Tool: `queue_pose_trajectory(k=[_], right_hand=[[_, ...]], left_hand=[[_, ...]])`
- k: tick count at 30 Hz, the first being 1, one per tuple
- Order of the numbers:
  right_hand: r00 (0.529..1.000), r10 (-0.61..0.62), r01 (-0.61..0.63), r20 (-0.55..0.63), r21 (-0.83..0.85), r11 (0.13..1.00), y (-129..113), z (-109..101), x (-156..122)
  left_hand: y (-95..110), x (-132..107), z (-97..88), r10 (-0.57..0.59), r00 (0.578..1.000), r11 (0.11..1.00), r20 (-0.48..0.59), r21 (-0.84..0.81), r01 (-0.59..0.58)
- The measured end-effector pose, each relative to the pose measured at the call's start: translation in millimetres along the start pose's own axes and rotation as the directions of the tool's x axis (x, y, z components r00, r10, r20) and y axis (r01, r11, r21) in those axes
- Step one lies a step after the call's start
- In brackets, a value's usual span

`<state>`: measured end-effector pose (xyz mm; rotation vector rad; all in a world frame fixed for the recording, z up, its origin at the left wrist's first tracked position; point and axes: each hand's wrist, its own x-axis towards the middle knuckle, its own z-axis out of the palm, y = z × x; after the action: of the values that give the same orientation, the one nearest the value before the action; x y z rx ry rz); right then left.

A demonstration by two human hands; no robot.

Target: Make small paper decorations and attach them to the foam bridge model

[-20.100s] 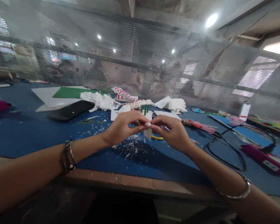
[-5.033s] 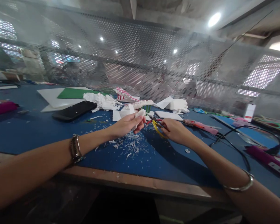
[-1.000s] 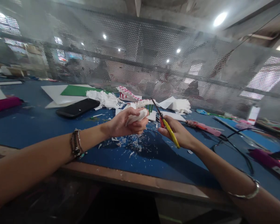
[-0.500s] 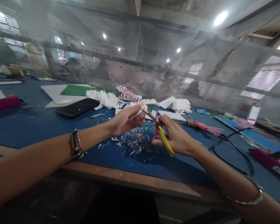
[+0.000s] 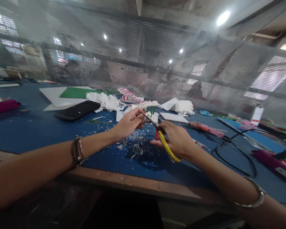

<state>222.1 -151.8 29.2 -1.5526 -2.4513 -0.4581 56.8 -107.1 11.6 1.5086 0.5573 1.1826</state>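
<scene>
My left hand (image 5: 128,123) pinches a small white paper piece (image 5: 148,114) above the blue table (image 5: 38,130). My right hand (image 5: 177,140) grips scissors with red and yellow handles (image 5: 162,140); their dark blades point up and left to the paper piece at my left fingertips. White paper scraps (image 5: 135,146) lie scattered on the table just below both hands. Behind them stand small white paper flowers on green stems (image 5: 149,106).
A black phone (image 5: 77,110) lies at the left, with white and green sheets (image 5: 66,93) and crumpled white paper (image 5: 105,101) behind it. A black cable (image 5: 231,149) and a magenta tool (image 5: 274,160) lie at the right. A perforated screen (image 5: 143,63) closes the back.
The scissors went from pointing up, apart from the paper, to their blades meeting the white piece in my left hand. Both hands came together and sank slightly.
</scene>
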Motion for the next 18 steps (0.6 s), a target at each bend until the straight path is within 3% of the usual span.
queue_pose_trajectory(k=[7,11,18], right_hand=[[0.999,-0.011,0.011,0.037,0.014,1.0,-1.1,4.5,3.0],[0.998,-0.037,0.033,0.055,0.073,0.997,-1.8,5.9,3.7],[0.999,0.035,-0.038,0.021,0.19,0.981,-5.7,2.4,3.4]], left_hand=[[-5.5,-1.1,-0.4,0.076,0.995,0.965,-0.06,0.257,-0.059],[-7.0,-4.0,0.4,0.198,0.977,0.874,-0.079,0.466,-0.14],[-2.8,-8.2,2.4,0.265,0.96,0.687,0.088,0.681,-0.252]])
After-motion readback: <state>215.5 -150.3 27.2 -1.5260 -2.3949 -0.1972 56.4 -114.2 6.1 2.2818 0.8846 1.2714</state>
